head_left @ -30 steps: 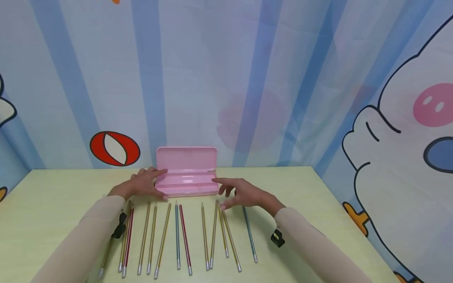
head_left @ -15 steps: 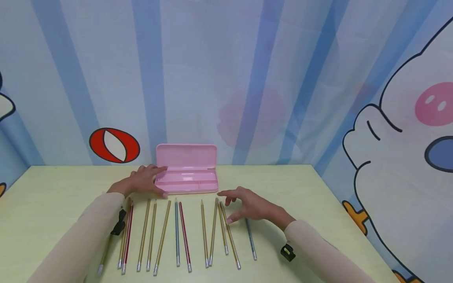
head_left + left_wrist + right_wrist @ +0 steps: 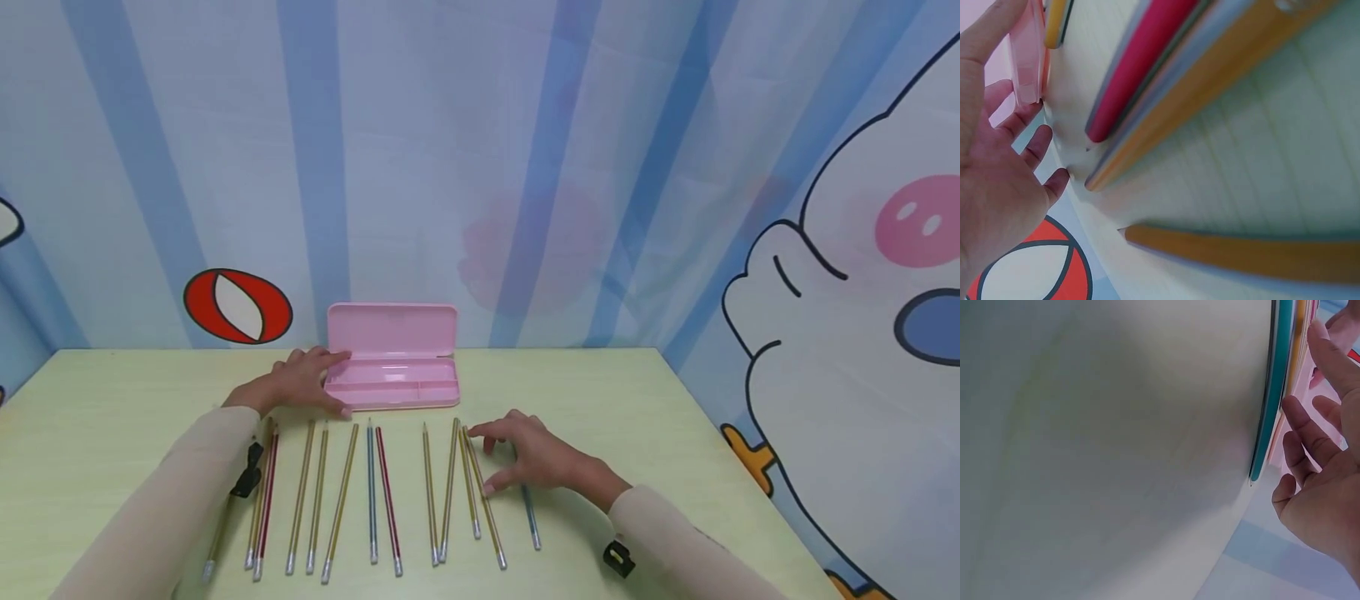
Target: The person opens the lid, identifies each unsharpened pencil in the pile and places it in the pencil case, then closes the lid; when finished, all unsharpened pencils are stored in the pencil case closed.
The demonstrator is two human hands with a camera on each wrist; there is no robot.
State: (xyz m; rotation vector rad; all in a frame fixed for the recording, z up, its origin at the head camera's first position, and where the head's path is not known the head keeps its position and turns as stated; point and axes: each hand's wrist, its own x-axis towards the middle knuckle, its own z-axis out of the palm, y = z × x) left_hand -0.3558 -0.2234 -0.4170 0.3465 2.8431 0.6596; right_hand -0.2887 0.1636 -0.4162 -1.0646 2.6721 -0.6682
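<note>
An open pink pencil case [image 3: 393, 379] stands at the middle back of the table, its lid upright. My left hand [image 3: 298, 385] rests on the case's left end with straight fingers over the edge and the thumb at the front; the left wrist view shows the same hand [image 3: 991, 187] flat beside the pink edge [image 3: 1025, 56]. My right hand [image 3: 528, 457] hovers with relaxed, spread fingers over the right-most pencils, above a blue pencil [image 3: 531, 521] and beside a gold pencil [image 3: 486, 508]. It holds nothing. In the right wrist view the hand [image 3: 1329, 487] is next to a teal pencil [image 3: 1272, 394].
Several gold, red and blue pencils [image 3: 371, 492] lie in a row pointing away from me on the pale green table [image 3: 675, 417]. Black wrist camera mounts [image 3: 246, 479] sit on both sleeves. A cartoon-printed curtain closes off the back and right sides.
My right hand has drawn back from the case's right end toward me and lowered over the right-most pencils. The left hand and the case have stayed in place.
</note>
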